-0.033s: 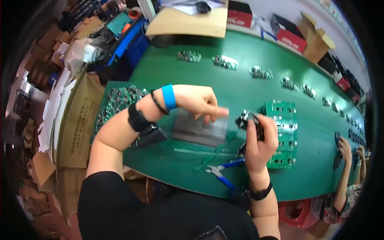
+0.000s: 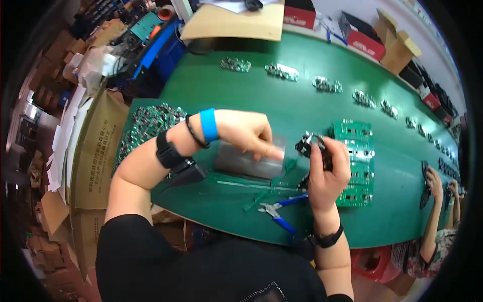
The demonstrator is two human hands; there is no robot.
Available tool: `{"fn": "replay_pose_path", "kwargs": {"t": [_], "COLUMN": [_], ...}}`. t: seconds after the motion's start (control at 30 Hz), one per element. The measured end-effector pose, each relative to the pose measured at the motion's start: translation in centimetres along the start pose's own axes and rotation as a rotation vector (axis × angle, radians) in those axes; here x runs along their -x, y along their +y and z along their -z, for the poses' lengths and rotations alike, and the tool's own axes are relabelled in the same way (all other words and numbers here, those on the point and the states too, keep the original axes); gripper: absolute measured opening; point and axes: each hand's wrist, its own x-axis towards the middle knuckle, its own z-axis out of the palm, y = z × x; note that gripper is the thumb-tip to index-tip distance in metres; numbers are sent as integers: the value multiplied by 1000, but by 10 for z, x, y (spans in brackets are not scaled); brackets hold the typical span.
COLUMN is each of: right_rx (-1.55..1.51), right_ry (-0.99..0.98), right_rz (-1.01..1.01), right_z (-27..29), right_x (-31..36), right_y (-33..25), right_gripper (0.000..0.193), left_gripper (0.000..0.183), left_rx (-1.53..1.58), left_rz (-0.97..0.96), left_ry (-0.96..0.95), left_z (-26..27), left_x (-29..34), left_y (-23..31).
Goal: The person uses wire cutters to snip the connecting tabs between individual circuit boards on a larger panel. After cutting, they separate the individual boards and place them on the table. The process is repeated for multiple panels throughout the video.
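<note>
My left hand hovers above a smooth grey rectangular block. Its index finger points toward the right and the others curl loosely, with nothing seen in them. Just to the right, my right hand grips a small circuit board with dark parts between thumb and fingers; the palm side is partly hidden. Beyond that hand lie green circuit board panels. Blue-handled cutting pliers lie in front of the grey block, jaws apart, near my right wrist.
Loose populated boards are heaped at the left. A spaced row of small boards crosses the far side of the green table. A cardboard box stands at the back. Another person's hand works at the far right.
My left index finger has dipped slightly lower and to the left over the grey block. The right hand keeps hold of the small board. The whole view has shifted a little.
</note>
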Motion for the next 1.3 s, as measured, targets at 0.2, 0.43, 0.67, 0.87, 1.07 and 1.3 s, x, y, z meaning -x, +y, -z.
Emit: {"fn": "replay_pose_path", "kwargs": {"t": [0.2, 0.43, 0.67, 0.87, 1.07, 1.3], "right_rx": [0, 60, 10, -65, -23, -130], "right_ry": [-26, -91, -82, -129, -217, -358], "right_rz": [68, 9, 170, 124, 56, -149], "right_z": [-3, -6, -5, -11, -4, -8], "right_x": [-3, -2, 0, 5, 5, 8], "right_y": [3, -2, -3, -6, 2, 1], "right_gripper": [16, 16, 17, 20, 8, 20], "left_gripper": [24, 24, 46, 42, 28, 7], "left_rx": [-308, -751, -321, 225, 624, 1179], "left_rz": [-347, -430, -452, -502, -52, 244], "left_ry": [70, 349, 915, 575, 1255, 1704], "left_z": [-52, -85, -54, -35, 71, 129], "left_x": [9, 20, 17, -6, 5, -19], "left_y": [12, 3, -10, -10, -76, -213]}}
